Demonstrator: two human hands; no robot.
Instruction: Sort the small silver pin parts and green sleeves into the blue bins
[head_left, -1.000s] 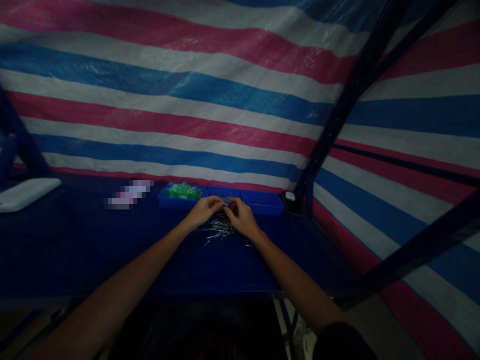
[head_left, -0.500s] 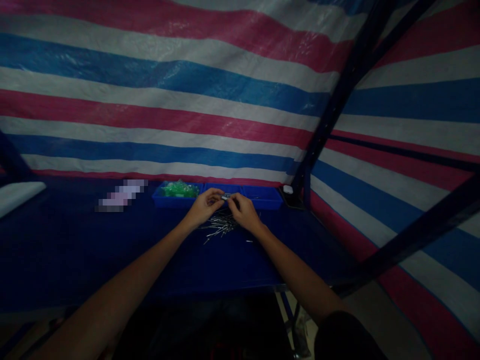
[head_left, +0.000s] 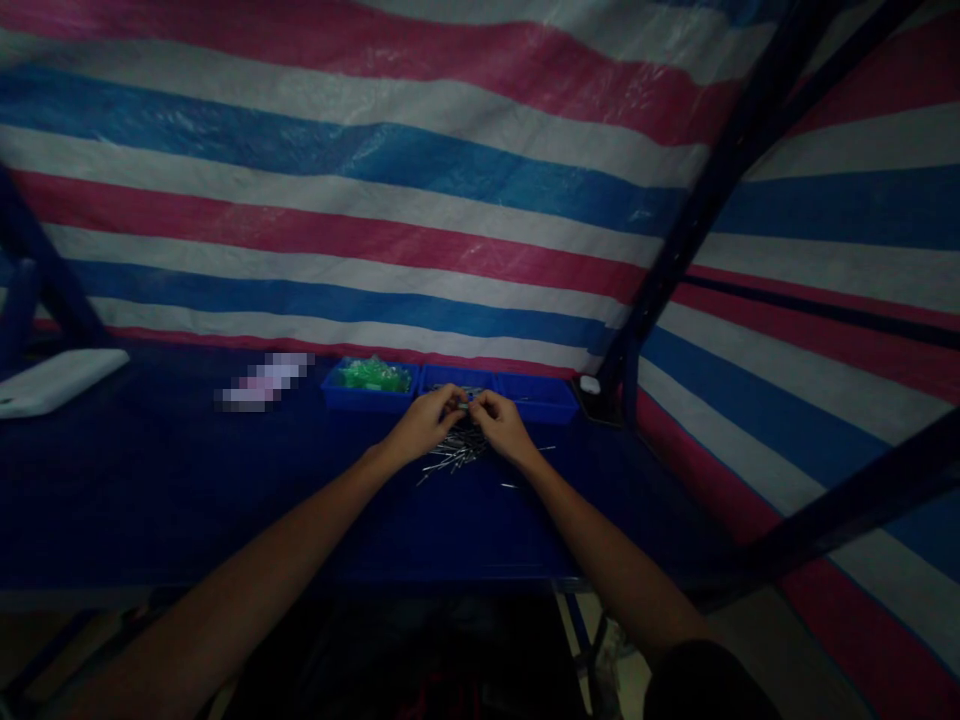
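My left hand and my right hand meet fingertip to fingertip above the table. Pinched between them is a small pale piece, too small and dark to name; the fingers of both hands close on it. Below the hands lies a loose pile of thin metal rods, partly covered by them. Just behind, the middle blue bin holds more thin metal pieces.
A blue bin of green, clear-wrapped pieces stands left of the middle bin, another blue bin right. A dark flat object with a white case lies rightmost. A white object lies far left on the blue table.
The view has swung slightly left, so everything sits further right. Both hands stay together on the small piece, now held a little lower, nearer the pile.
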